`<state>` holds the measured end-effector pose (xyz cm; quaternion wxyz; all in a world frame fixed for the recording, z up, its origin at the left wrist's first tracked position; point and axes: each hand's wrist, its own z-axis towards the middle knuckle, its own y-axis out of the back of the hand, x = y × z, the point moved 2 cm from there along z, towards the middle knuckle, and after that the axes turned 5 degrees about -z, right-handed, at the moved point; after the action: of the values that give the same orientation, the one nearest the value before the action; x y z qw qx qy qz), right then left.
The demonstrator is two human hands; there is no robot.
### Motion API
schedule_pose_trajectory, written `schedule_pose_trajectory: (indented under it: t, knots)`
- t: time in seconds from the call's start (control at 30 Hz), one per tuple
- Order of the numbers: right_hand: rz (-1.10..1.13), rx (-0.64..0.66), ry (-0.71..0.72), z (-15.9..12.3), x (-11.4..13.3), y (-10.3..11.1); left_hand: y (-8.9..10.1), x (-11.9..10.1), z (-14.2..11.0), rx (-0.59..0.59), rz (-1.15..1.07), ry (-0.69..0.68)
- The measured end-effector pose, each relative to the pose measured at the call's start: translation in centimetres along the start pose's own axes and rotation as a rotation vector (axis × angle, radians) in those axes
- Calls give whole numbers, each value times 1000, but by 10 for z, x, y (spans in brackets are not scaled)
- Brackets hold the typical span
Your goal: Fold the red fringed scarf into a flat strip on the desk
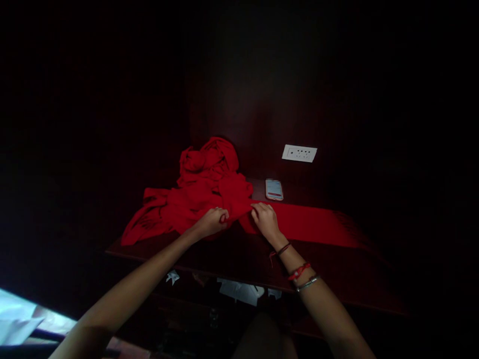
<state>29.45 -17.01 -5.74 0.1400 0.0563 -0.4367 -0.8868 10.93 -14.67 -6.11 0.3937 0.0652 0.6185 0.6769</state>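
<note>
Step in hand, my read: spreading the red fringed scarf point(307, 223) straight along the desk point(213, 257). Its flat run goes from my hands toward the desk's right end, lying back from the front edge, fringe fading into the dark there. The rest is a crumpled heap over the desk's left part, from near the front-left corner to the back edge at the wall. Can't tell if heap and strip are one piece. Right hand point(265, 218): thumb and fingertips closed in a pinch on the scarf's upper margin, next to no gap. Left hand point(212, 222): fingers curled in, seemingly gripping the cloth by the heap; exact contact hidden. Cloth between the hands looks drawn fairly taut. Next move, I'd judge, calls for keeping the right pinch while the left works the bunched part flat, edges aligned. Watch the phone point(274, 189) by the back edge, just beyond the strip, under the wall socket point(299, 153); a loose fold could drag it.
</note>
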Motion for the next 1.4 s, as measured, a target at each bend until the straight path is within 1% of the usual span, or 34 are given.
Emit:
schedule_pose_trajectory:
  t: [0.1,0.17,0.23,0.37,0.47,0.57,0.63,0.7,0.77,0.8,0.87,0.93,1.0,1.03,1.1,1.13,1.17,1.2,1.23,1.27,1.3,1.33,1.37,1.4]
  knots:
    - [20,-20,-25,-1,-9,3,2,-5,-5,-12,65,-116]
    - [37,-33,-55,-1,-17,6,4,-6,-8,47,67,-162]
    - [59,-30,-77,-2,-23,10,8,-7,-10,100,133,-159]
    - [84,-1,-86,-4,-28,14,27,-4,-9,91,432,-139]
    - [89,-18,-89,-5,-28,17,51,-1,-11,77,598,-132]
    - [85,-18,-68,-5,-23,17,84,0,-15,48,736,-80]
    - [85,-2,-36,-5,-17,17,111,0,-16,-15,815,-38]
    - [95,10,0,-5,-8,17,135,1,-16,-113,885,15]
    - [118,26,26,-6,3,16,151,6,-16,-192,927,72]
    - [139,46,41,-6,8,14,154,11,-18,-201,925,93]
    - [199,122,91,-8,16,9,151,25,-23,-164,879,120]
    - [259,229,146,-12,20,3,140,43,-33,-89,808,159]
    - [284,353,166,-15,19,-4,128,61,-44,-40,775,243]
    - [282,421,164,-17,16,-8,124,67,-49,-28,780,314]
    - [258,557,161,-21,11,-14,116,73,-56,-29,812,471]
    - [244,612,166,-22,8,-16,112,70,-56,-20,821,526]
    - [234,655,175,-24,6,-18,106,64,-55,13,811,552]
    - [227,684,183,-25,5,-19,98,54,-52,62,781,524]
    - [221,701,190,-26,4,-20,87,43,-47,160,718,467]
    - [215,710,195,-27,3,-21,74,30,-42,259,632,378]
    - [206,714,200,-28,3,-22,60,17,-37,346,533,247]
    - [193,716,205,-29,2,-23,46,5,-32,392,440,126]
    - [178,716,210,-30,1,-23,32,-3,-28,402,351,39]
    - [164,713,214,-32,0,-24,20,-7,-25,391,279,0]
